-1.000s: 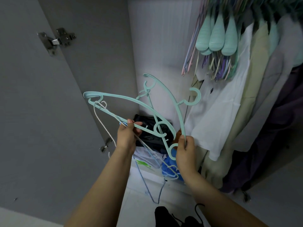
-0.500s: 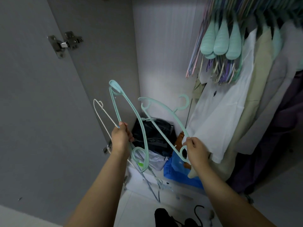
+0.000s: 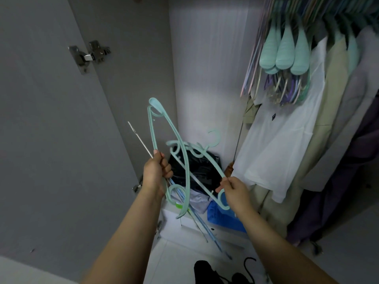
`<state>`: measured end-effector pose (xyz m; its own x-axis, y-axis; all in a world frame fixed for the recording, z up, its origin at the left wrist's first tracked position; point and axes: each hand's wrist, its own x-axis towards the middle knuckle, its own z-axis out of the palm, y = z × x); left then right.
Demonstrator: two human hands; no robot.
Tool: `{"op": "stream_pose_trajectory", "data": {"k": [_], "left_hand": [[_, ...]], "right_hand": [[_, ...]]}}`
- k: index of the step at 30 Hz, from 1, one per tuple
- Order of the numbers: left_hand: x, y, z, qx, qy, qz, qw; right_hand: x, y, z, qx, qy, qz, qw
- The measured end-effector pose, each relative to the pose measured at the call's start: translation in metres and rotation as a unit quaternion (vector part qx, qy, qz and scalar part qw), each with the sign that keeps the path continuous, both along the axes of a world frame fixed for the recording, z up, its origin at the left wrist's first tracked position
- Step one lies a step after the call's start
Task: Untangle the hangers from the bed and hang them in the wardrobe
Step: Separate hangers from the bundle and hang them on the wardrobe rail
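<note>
I stand at the open wardrobe. My left hand (image 3: 156,172) grips a bundle of hangers: a teal plastic hanger (image 3: 152,130) standing almost upright, a thin white wire hanger (image 3: 140,140) poking up to its left, and thin blue ones (image 3: 202,223) trailing down. My right hand (image 3: 233,191) pinches the lower end of a second teal plastic hanger (image 3: 205,158), which lies slanted with its hook (image 3: 215,138) up and to the right. The two teal hangers cross between my hands. Several teal and pastel hangers (image 3: 285,56) hang at the upper right.
The grey wardrobe door (image 3: 51,140) with its metal hinge (image 3: 89,56) stands open on the left. A white shirt (image 3: 274,148), beige and purple garments (image 3: 348,171) hang at right. A black bag (image 3: 196,171) and blue item (image 3: 221,218) lie on the wardrobe floor.
The left hand's teal hanger swung from near level to almost upright. The right hand drew its hanger apart, then lowered and tilted it; the two now cross again.
</note>
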<state>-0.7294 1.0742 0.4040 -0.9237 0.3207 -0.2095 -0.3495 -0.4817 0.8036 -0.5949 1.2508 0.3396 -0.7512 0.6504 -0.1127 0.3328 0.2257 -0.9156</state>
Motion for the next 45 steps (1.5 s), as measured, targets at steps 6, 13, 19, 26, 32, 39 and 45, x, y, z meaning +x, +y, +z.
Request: {"op": "stream_pose_trajectory", "data": {"k": [6,13,19,26,32,39,45], "left_hand": [[0.002,0.0,0.003,-0.03,0.018,-0.004,0.999],[-0.002,-0.003,0.005,-0.114,0.042,-0.166,0.979],[-0.004,-0.007,0.006,-0.183,0.068,-0.184,0.963],[-0.012,-0.013,0.014,-0.239,0.055,-0.201,0.948],[-0.026,-0.013,0.031,-0.228,0.065,-0.131,0.962],[-0.045,0.005,0.079,-0.192,0.076,-0.126,0.97],[-0.052,0.014,0.111,-0.167,0.108,-0.123,0.972]], "right_hand": [[0.002,-0.014,0.007,0.286,-0.096,0.043,0.952],[0.005,-0.009,0.005,0.193,-0.099,-0.005,0.976],[-0.003,-0.001,0.012,0.033,-0.02,-0.043,0.998],[-0.008,0.005,0.037,-0.011,0.046,-0.017,0.999],[-0.028,-0.007,0.101,-0.075,0.143,0.036,0.986],[-0.088,-0.02,0.235,-0.131,0.316,0.025,0.939],[-0.133,-0.005,0.326,-0.135,0.393,-0.034,0.909]]}}
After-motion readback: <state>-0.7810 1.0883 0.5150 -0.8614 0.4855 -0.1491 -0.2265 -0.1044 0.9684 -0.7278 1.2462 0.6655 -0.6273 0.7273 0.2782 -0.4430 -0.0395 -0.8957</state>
